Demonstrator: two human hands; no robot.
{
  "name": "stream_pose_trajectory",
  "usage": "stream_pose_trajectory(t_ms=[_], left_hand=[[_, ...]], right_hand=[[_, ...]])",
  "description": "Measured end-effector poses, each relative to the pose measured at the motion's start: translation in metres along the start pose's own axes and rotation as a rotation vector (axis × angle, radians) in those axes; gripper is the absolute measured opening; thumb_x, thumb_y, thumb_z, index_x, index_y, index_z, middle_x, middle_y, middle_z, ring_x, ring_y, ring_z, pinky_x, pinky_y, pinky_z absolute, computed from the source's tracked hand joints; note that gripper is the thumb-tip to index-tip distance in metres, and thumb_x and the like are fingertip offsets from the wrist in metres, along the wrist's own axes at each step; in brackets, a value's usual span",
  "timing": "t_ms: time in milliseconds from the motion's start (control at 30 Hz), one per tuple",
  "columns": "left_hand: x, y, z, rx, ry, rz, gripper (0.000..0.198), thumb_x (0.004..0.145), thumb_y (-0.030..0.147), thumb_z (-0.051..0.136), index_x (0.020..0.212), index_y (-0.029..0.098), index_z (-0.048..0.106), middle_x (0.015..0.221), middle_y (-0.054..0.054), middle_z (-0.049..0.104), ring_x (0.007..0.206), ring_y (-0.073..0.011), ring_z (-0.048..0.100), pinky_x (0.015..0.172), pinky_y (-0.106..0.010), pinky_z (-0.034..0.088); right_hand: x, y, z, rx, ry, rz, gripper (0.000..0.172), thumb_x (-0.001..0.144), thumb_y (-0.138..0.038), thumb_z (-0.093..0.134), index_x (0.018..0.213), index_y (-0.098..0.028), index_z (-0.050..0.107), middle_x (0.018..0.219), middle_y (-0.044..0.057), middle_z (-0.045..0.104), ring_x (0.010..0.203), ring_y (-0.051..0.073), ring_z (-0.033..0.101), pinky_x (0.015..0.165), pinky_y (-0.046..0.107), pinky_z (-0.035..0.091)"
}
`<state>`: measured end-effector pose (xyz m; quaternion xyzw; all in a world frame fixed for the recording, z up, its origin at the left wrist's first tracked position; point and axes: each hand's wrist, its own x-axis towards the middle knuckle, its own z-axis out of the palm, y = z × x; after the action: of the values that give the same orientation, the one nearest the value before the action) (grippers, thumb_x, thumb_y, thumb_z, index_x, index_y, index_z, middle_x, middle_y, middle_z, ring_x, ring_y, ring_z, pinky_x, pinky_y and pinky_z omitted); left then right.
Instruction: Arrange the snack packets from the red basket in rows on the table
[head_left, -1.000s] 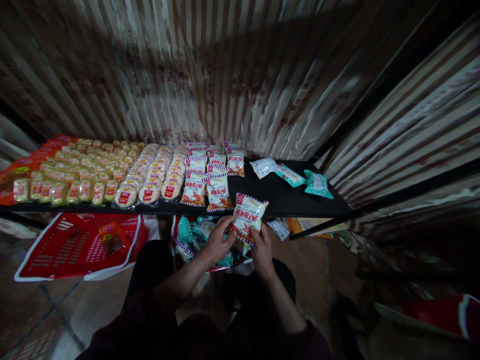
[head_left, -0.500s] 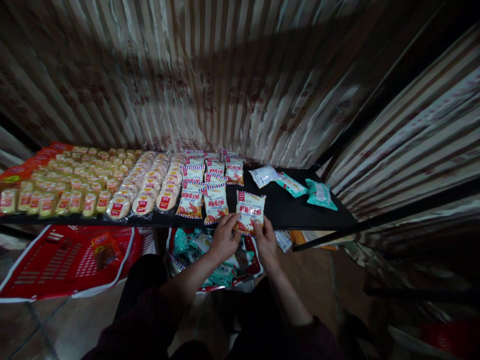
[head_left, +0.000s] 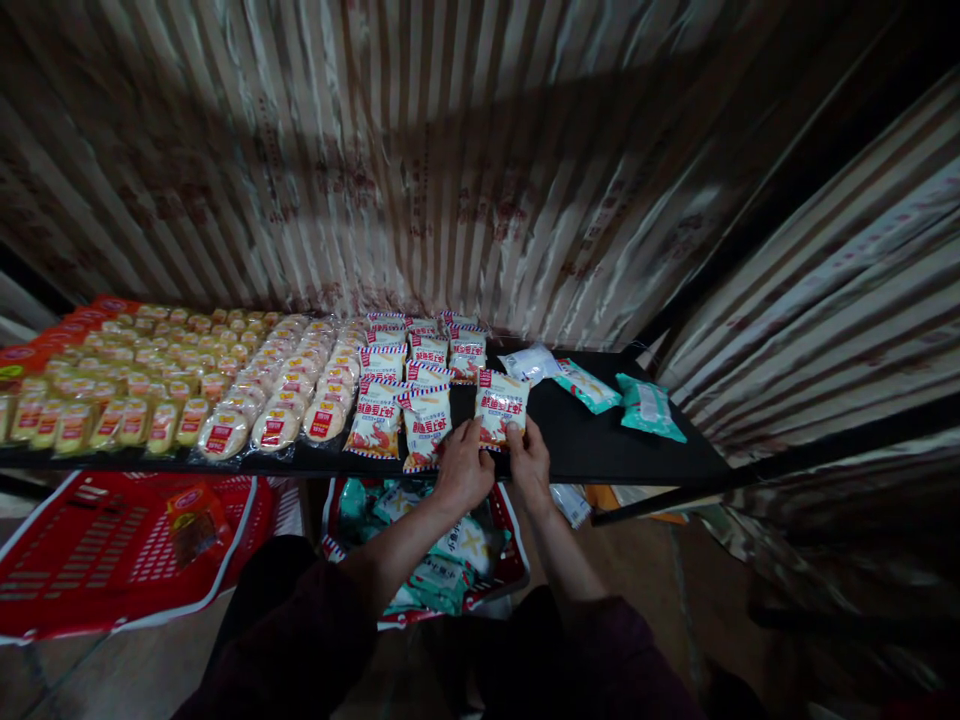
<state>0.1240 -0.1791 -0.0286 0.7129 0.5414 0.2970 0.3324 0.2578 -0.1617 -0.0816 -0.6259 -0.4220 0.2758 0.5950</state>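
Note:
Both my hands grip the near edge of a white snack packet with red print [head_left: 501, 403], which lies on the black shelf [head_left: 600, 452] just right of two columns of the same packets [head_left: 405, 385]. My left hand [head_left: 463, 468] pinches its lower left corner. My right hand [head_left: 529, 462] pinches its lower right corner. Below my hands on the floor sits a red basket of teal and white packets [head_left: 442, 560].
Rows of round cakes [head_left: 292, 395] and small yellow packets [head_left: 112, 390] fill the shelf's left part. A white packet [head_left: 529, 362] and two teal packets [head_left: 651, 408] lie at the right. A red basket [head_left: 127, 545] rests on the floor at left. Striped curtain hangs behind.
My hands lifted the packet from above the floor basket and carried it forward onto the shelf, beside the column of matching packets.

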Motion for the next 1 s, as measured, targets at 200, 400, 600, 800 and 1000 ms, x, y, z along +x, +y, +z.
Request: stream_pose_trajectory(t_ms=[200, 400, 600, 800, 1000], left_hand=[[0.018, 0.006, 0.001, -0.002, -0.003, -0.048, 0.063, 0.079, 0.012, 0.046, 0.14, 0.003, 0.035, 0.147, -0.019, 0.036, 0.137, -0.0249, 0.034, 0.116, -0.033, 0.026], [0.037, 0.006, 0.009, -0.033, 0.011, -0.063, 0.066, 0.079, 0.013, 0.046, 0.142, 0.001, 0.031, 0.15, -0.02, 0.031, 0.14, -0.024, 0.028, 0.117, -0.032, 0.022], [0.05, 0.01, 0.011, -0.085, -0.015, -0.122, 0.062, 0.081, 0.017, 0.045, 0.141, 0.002, 0.034, 0.152, -0.019, 0.026, 0.143, -0.0238, 0.022, 0.118, -0.032, 0.019], [0.059, 0.009, 0.012, -0.093, 0.013, -0.136, 0.06, 0.081, 0.016, 0.046, 0.138, 0.002, 0.038, 0.15, -0.021, 0.03, 0.142, -0.0251, 0.024, 0.117, -0.034, 0.022], [0.064, 0.005, 0.014, -0.1, 0.038, -0.148, 0.058, 0.079, 0.015, 0.049, 0.136, 0.009, 0.041, 0.149, -0.017, 0.034, 0.14, -0.0253, 0.029, 0.116, -0.036, 0.025]], right_hand=[[0.024, 0.002, 0.011, 0.007, -0.023, -0.015, 0.067, 0.077, -0.058, 0.055, 0.127, -0.014, 0.054, 0.112, 0.012, 0.067, 0.094, 0.024, 0.063, 0.086, 0.039, 0.05], [0.049, 0.014, 0.021, -0.029, -0.061, -0.025, 0.066, 0.078, -0.058, 0.053, 0.128, -0.015, 0.053, 0.114, 0.012, 0.067, 0.096, 0.024, 0.064, 0.088, 0.04, 0.05], [0.063, 0.019, 0.031, -0.08, -0.079, -0.032, 0.072, 0.076, -0.062, 0.051, 0.129, -0.013, 0.052, 0.111, 0.013, 0.068, 0.094, 0.025, 0.064, 0.086, 0.039, 0.05], [0.066, 0.017, 0.036, -0.054, -0.107, -0.031, 0.072, 0.076, -0.064, 0.051, 0.128, -0.014, 0.053, 0.112, 0.013, 0.067, 0.093, 0.025, 0.064, 0.084, 0.04, 0.051], [0.07, 0.024, 0.039, -0.091, -0.116, -0.06, 0.07, 0.077, -0.063, 0.051, 0.129, -0.016, 0.051, 0.114, 0.012, 0.066, 0.094, 0.025, 0.063, 0.085, 0.039, 0.05]])
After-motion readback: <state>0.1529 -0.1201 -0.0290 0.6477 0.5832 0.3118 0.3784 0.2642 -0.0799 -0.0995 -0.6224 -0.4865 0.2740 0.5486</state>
